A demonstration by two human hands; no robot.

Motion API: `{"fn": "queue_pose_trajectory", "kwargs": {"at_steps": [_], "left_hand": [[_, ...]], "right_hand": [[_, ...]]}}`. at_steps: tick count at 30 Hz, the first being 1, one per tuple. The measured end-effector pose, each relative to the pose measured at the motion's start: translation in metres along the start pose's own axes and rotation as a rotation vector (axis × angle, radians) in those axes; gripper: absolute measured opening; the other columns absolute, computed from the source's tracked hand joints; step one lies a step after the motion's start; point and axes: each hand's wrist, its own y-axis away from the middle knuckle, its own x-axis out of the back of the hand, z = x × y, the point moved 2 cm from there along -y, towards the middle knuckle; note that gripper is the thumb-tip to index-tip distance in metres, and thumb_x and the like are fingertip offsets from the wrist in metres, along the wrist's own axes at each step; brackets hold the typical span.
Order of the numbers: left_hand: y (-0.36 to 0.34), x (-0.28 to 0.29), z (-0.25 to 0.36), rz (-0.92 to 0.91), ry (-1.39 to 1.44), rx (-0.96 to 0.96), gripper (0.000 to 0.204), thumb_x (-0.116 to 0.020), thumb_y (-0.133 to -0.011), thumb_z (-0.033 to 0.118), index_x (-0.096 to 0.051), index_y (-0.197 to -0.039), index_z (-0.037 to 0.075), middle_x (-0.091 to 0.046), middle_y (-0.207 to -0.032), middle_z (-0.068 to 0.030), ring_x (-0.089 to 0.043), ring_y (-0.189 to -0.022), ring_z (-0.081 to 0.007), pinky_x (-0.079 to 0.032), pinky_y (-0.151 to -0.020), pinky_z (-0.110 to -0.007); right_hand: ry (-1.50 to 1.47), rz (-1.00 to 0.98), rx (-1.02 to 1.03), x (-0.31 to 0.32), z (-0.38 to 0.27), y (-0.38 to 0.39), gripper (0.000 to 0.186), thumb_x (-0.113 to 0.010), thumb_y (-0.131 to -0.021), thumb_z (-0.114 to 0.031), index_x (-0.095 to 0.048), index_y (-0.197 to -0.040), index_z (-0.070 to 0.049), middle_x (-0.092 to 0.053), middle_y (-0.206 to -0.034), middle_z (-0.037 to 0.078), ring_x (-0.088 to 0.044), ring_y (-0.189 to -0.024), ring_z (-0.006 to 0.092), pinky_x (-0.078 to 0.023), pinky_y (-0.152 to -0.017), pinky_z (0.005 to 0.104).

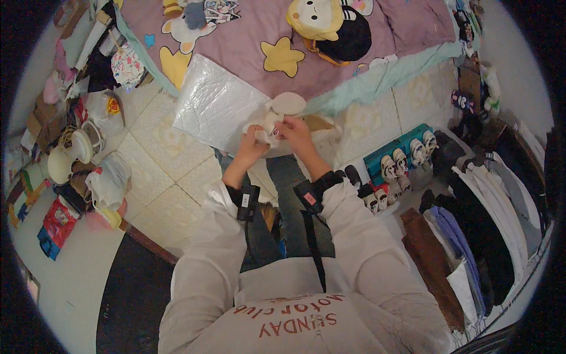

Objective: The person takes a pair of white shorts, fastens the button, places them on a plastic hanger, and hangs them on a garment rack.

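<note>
My left hand (253, 143) and my right hand (296, 138) are close together over my lap. Both have their fingers pinched on a cream-white soft item (288, 104) with a rounded lobe at its far end; its exact kind I cannot make out. A small dark reddish detail shows by my right fingertips. Just right of my right hand lies a pale piece with a tan opening (321, 124), partly hidden by the hand. A shiny white padded sheet (215, 99) lies beyond my left hand, leaning on the bed edge.
Ahead is a bed with a mauve quilt (247, 68) and a yellow-and-black plush (342, 50). At right stand a teal rack with white shoes (407, 154) and hanging clothes (489, 218). Plastic bags (110, 180) and a pale lamp-like object (85, 144) crowd the left.
</note>
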Motion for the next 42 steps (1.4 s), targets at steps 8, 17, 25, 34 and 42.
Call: {"fn": "queue_pose_trajectory", "kwargs": {"at_steps": [8, 17, 25, 34, 42], "left_hand": [[-0.006, 0.0, 0.023, 0.03, 0.032, -0.203, 0.028, -0.056, -0.069, 0.01, -0.049, -0.094, 0.001, -0.056, -0.073, -0.0083, -0.053, -0.062, -0.0157, -0.04, -0.055, -0.027], [0.001, 0.008, 0.0, 0.011, 0.127, 0.068, 0.018, -0.054, -0.076, 0.012, -0.056, -0.091, 0.001, -0.055, -0.069, -0.0028, -0.049, -0.061, -0.0104, -0.039, -0.057, -0.023], [0.033, 0.013, 0.008, -0.021, 0.239, -0.022, 0.016, -0.053, -0.078, 0.011, -0.055, -0.09, 0.0, -0.053, -0.069, -0.0005, -0.046, -0.062, -0.0078, -0.037, -0.057, -0.022], [0.054, 0.033, 0.039, 0.047, 0.584, 0.127, 0.018, -0.052, -0.08, 0.017, -0.056, -0.088, 0.002, -0.055, -0.075, -0.0013, -0.049, -0.066, -0.0082, -0.038, -0.061, -0.021], [0.071, -0.003, 0.086, -0.149, 0.773, 0.266, 0.023, -0.051, -0.078, 0.018, -0.052, -0.094, 0.002, -0.055, -0.079, -0.0013, -0.051, -0.07, -0.0094, -0.039, -0.065, -0.022]], "right_hand": [[-0.091, -0.047, 0.127, -0.014, -0.002, 0.001, 0.018, -0.05, -0.08, -0.013, -0.054, -0.089, 0.002, -0.057, -0.077, 0.004, -0.054, -0.069, 0.0092, -0.046, -0.061, 0.0221], [0.015, 0.031, 0.177, -0.009, 0.022, -0.001, 0.022, -0.045, -0.081, -0.02, -0.056, -0.084, -0.001, -0.059, -0.078, 0.006, -0.055, -0.071, 0.013, -0.044, -0.064, 0.0276], [0.878, -0.031, -0.019, 0.056, 0.09, -0.01, 0.026, -0.045, -0.076, -0.023, -0.054, -0.085, 0.0, -0.056, -0.083, 0.018, -0.053, -0.076, 0.0323, -0.041, -0.069, 0.0359], [1.012, -0.405, -0.184, 0.077, 0.083, -0.004, 0.03, -0.048, -0.074, -0.022, -0.053, -0.096, -0.002, -0.056, -0.092, 0.015, -0.053, -0.086, 0.0296, -0.041, -0.073, 0.0344], [0.814, -0.34, 0.239, 0.044, 0.078, 0.011, 0.03, -0.048, -0.074, -0.019, -0.052, -0.099, -0.004, -0.054, -0.099, 0.012, -0.051, -0.09, 0.0281, -0.041, -0.074, 0.0349]]}}
